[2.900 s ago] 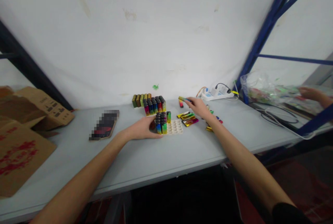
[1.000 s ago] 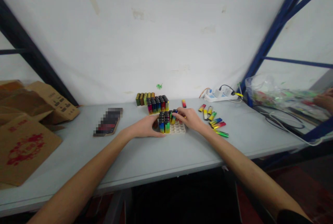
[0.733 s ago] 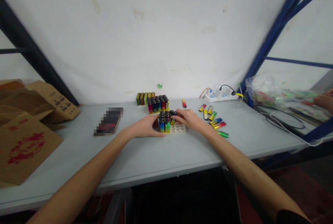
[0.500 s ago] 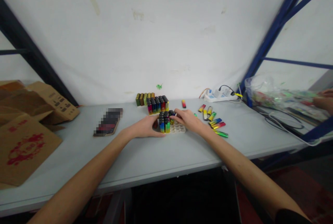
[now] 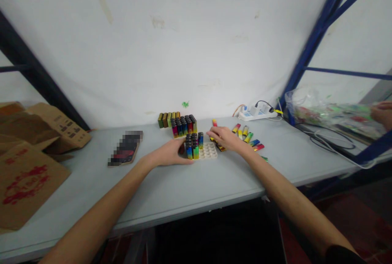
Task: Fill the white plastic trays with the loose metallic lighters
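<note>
A white tray with round holes (image 5: 211, 151) lies on the table, its left part filled with several upright lighters (image 5: 192, 149). One blue and yellow lighter (image 5: 201, 140) stands at the right of that group. My left hand (image 5: 171, 152) is wrapped round the left side of the tray and its lighters. Just right of the tray, my right hand (image 5: 223, 137) has its fingers curled over a yellow and dark lighter (image 5: 220, 147); how firmly they close on it is unclear. Loose coloured lighters (image 5: 248, 137) lie farther right.
Behind the tray stand two more blocks of upright lighters (image 5: 183, 126). A phone (image 5: 126, 148) and cardboard boxes (image 5: 35, 174) are at left. A power strip (image 5: 257, 113), cables and plastic bags (image 5: 321, 110) are at right, near another person's hand (image 5: 382, 115).
My right hand has moved off the tray to its right side, leaving a blue and yellow lighter standing there. My left hand stays round the tray. The view has shifted slightly.
</note>
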The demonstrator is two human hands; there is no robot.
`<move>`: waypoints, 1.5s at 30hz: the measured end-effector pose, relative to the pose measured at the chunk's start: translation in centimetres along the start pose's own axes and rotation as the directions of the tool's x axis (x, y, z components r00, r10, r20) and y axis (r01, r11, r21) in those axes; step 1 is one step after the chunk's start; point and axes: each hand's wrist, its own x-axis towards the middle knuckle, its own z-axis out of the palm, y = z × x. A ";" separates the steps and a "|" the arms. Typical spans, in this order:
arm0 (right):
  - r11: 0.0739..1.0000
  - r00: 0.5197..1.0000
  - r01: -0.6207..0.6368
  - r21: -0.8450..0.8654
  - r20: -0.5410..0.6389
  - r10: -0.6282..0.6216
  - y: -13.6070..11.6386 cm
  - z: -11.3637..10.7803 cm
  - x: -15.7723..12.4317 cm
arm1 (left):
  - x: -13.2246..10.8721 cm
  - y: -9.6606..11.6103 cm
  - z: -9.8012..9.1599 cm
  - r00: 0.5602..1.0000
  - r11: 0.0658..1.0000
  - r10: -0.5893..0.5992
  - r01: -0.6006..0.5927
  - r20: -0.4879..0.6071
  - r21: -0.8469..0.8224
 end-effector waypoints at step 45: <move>0.494 0.912 -0.149 0.857 -0.075 0.404 -0.3 0.8 1.7 | -0.1 -0.2 0.1 1.000 0.999 -0.021 0.021 -0.010 0.029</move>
